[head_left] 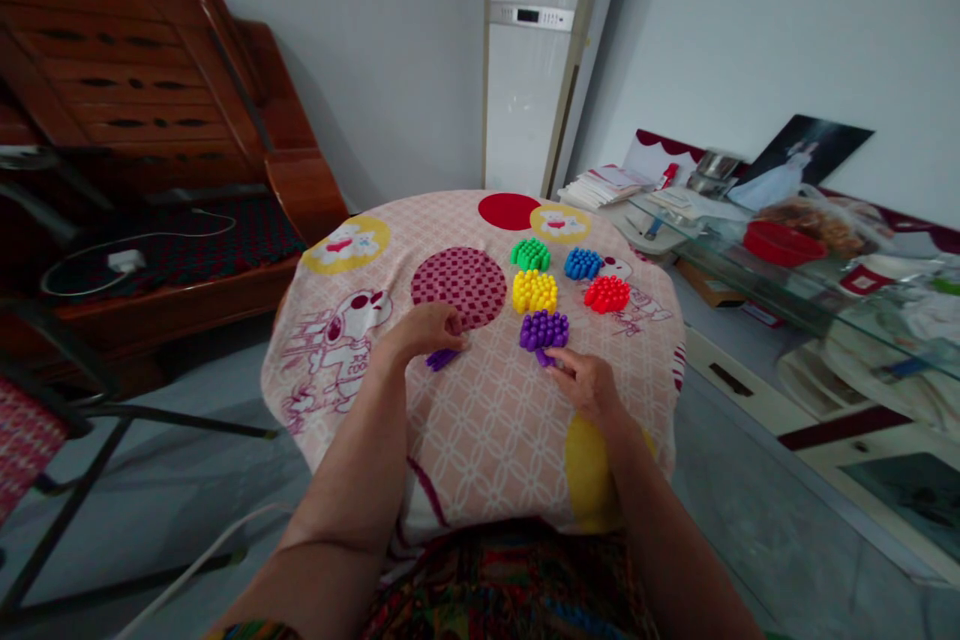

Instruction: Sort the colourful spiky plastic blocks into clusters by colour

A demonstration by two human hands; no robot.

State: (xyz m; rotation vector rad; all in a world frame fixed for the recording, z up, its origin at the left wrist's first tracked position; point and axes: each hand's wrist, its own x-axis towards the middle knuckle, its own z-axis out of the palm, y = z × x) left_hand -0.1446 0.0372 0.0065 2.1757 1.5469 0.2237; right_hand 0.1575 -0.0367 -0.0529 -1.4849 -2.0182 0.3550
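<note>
On a round table under a pink patterned cloth (487, 420) lie five small heaps of plastic pegs: green (530, 253), blue (583, 264), yellow (534, 291), red (607, 294) and purple (544, 329). My left hand (427, 330) rests on the cloth with curled fingers over a few loose purple pegs (441, 358). My right hand (587, 382) pinches one purple peg (545, 358) just below the purple heap.
A wooden bench (150, 120) with a cable and charger stands at the left. A white tall appliance (529, 50) is behind the table. At the right, a glass-topped low cabinet (787, 300) carries papers, a red bowl and clutter. Metal chair legs (90, 410) stand at lower left.
</note>
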